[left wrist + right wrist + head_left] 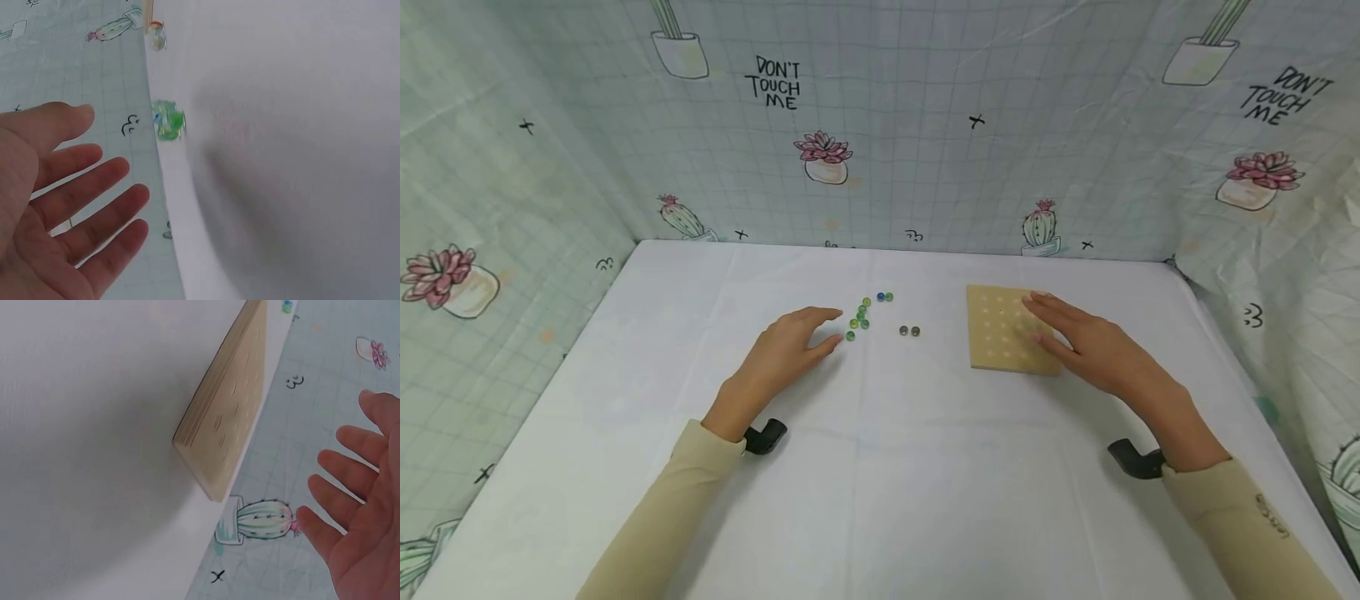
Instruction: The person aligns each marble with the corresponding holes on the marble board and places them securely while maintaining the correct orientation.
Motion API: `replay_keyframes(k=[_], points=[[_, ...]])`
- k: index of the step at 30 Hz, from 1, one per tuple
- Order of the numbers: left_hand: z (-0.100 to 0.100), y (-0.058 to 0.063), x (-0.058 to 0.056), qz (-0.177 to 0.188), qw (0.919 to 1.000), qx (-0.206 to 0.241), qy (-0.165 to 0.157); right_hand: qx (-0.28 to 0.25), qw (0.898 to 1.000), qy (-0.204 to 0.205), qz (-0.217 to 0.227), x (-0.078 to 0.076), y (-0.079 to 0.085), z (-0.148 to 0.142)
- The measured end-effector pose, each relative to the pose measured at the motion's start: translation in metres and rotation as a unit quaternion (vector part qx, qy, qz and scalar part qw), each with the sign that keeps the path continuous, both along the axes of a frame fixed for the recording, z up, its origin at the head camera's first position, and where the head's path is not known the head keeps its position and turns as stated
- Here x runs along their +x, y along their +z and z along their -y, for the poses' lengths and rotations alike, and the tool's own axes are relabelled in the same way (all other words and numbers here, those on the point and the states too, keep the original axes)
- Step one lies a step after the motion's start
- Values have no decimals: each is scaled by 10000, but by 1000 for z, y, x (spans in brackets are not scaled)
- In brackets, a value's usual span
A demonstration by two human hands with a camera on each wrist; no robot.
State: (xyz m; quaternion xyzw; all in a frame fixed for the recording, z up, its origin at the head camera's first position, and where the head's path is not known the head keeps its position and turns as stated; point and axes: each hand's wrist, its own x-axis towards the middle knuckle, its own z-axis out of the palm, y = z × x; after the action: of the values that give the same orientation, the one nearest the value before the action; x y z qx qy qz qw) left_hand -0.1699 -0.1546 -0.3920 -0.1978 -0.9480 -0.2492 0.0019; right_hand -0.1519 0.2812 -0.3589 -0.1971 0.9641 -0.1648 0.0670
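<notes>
My left hand (pixel 778 354) hovers just left of a loose cluster of green glass marbles (pixel 861 315), thumb and fingers apart and nothing between them. Behind that cluster a blue marble (pixel 881 297) lies beside a green one. Two darker, brownish marbles (pixel 903 331) sit side by side to the right. Farther right is a square wooden board (pixel 988 333) with rows of shallow round hollows. Over its right part my right hand (pixel 1101 350) is held with extended fingers, hiding some of the hollows. In the right wrist view this hand (pixel 356 500) holds nothing, apart from the board (pixel 228 425).
A white cloth (pixel 880 467) covers the table. Patterned fabric (pixel 910 125) with plant drawings stands as a wall behind it and along both sides. A black wrist mount (pixel 765 437) sits under the left wrist, another (pixel 1135 460) under the right.
</notes>
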Motion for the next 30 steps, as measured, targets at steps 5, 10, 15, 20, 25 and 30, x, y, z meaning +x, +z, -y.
replay_keyframes(k=[5, 10, 15, 20, 25, 30], points=[[-10, -4, -7, 316, 9989, 334, 84, -191, 9996, -180, -74, -5, -2, -11], [-15, -10, -13, 460, 9972, 554, 202, -320, 9978, -523, 242, -11, -4, -26], [-16, -13, -17, 671, 9942, 772, 347, -403, 9959, -593, 559, -18, -10, -40], [-15, -15, -20, 779, 9913, 970, 427, -549, 9949, -538, 654, -26, -20, -52], [-15, -16, -22, 812, 9897, 1089, 458, -514, 9922, -586, 972, -37, -27, -56], [-15, -16, -23, 966, 9870, 1176, 515, -498, 9881, -805, 1210, -46, -32, -59]])
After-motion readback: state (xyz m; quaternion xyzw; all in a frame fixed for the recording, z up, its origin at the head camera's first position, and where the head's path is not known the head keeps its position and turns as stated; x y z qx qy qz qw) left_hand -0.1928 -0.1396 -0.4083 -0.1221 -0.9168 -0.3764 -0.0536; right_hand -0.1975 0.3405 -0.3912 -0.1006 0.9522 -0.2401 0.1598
